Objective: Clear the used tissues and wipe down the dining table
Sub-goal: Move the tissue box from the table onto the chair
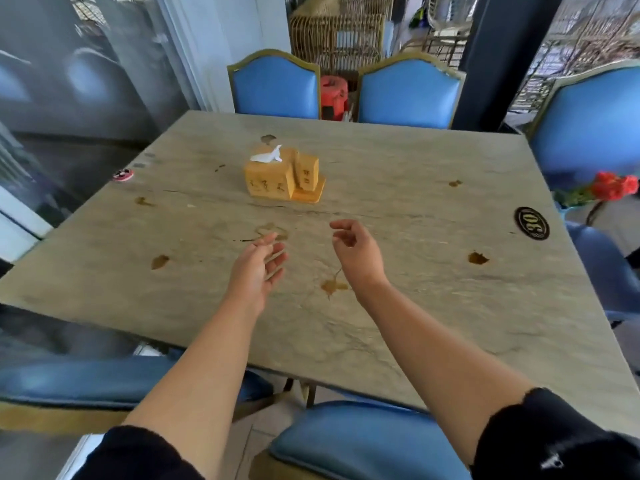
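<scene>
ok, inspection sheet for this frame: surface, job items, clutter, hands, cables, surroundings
Surface: stone-look table with brown stains, e.g. one on the right and one on the left.
Job's things: wooden tissue box mid-table, a white tissue sticking out of its top; no loose used tissues or wiping cloth seen.
Clutter: oval number plate near the right edge; round red badge at the left edge.
Hands: left hand and right hand over the table, both holding nothing, fingers loose.
Cables: nothing seen.
Surroundings: blue chairs around the table; red flowers at right.
</scene>
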Tool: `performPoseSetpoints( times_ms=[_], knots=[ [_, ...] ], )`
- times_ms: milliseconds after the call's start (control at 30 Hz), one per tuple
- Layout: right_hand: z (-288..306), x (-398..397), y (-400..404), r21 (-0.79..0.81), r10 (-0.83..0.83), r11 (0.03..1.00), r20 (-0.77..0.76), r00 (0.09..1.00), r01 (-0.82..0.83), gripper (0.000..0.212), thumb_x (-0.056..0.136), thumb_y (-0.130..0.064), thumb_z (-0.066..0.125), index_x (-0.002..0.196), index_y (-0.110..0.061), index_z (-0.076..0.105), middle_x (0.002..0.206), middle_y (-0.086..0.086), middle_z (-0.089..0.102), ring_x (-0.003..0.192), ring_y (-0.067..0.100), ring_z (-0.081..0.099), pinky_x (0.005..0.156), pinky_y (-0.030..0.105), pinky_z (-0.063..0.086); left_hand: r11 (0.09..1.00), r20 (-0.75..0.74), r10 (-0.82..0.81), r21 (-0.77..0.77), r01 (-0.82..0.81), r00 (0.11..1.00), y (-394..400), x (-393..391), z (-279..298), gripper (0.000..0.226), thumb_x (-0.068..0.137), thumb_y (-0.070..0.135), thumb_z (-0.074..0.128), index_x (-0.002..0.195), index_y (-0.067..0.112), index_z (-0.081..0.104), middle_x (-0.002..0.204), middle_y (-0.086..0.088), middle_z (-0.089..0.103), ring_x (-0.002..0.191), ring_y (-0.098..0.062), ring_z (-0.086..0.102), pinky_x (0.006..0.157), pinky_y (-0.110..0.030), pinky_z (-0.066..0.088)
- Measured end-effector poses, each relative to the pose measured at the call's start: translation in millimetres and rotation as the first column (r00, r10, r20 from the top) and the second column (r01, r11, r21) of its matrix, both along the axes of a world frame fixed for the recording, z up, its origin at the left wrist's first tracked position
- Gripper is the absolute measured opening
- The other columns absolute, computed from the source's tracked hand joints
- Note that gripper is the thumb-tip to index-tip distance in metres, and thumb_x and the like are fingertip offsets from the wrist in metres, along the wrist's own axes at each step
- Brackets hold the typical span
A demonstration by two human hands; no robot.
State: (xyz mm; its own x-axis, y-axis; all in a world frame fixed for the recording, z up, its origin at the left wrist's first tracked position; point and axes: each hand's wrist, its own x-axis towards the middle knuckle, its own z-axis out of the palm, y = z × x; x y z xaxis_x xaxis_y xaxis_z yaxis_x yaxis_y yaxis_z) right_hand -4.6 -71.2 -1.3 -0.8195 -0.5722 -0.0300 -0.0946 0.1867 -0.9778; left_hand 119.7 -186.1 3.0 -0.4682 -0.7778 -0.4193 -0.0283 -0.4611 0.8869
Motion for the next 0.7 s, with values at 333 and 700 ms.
performPoseSetpoints(
  times_ms=[333,700],
  knots=[
    [-5,-4,-89,0.091,0.010,0.996,-0.064,0.998,-0.004,0.027,0.089,-0.012,0.057,0.112,-0.027,0.060,0.111,-0.004,0.059,0.100,0.009,0.056,0.086,0.025,0.047,1.000,-0.034,0.012,-0.001,-0.012,0.999,-91,-7,-3,0.025,0.097,0.012,0.044,0.114,0.024,0.059,0.102,0.000,0.064,0.091,-0.015,0.063,0.078,-0.031,0.047],
    [-31,-32,-222,0.176,-0.087,0.981,0.009,0.996,0.084,0.063,0.085,-0.019,0.068,0.140,-0.023,0.040,0.133,-0.001,0.051,0.119,0.014,0.050,0.093,0.027,0.044,0.972,0.120,-0.076,-0.211,0.100,0.990,-227,-66,-30,0.073,0.090,0.014,0.059,0.149,0.029,0.019,0.141,-0.005,0.045,0.125,-0.018,0.046,0.100,-0.034,0.037]
  ],
)
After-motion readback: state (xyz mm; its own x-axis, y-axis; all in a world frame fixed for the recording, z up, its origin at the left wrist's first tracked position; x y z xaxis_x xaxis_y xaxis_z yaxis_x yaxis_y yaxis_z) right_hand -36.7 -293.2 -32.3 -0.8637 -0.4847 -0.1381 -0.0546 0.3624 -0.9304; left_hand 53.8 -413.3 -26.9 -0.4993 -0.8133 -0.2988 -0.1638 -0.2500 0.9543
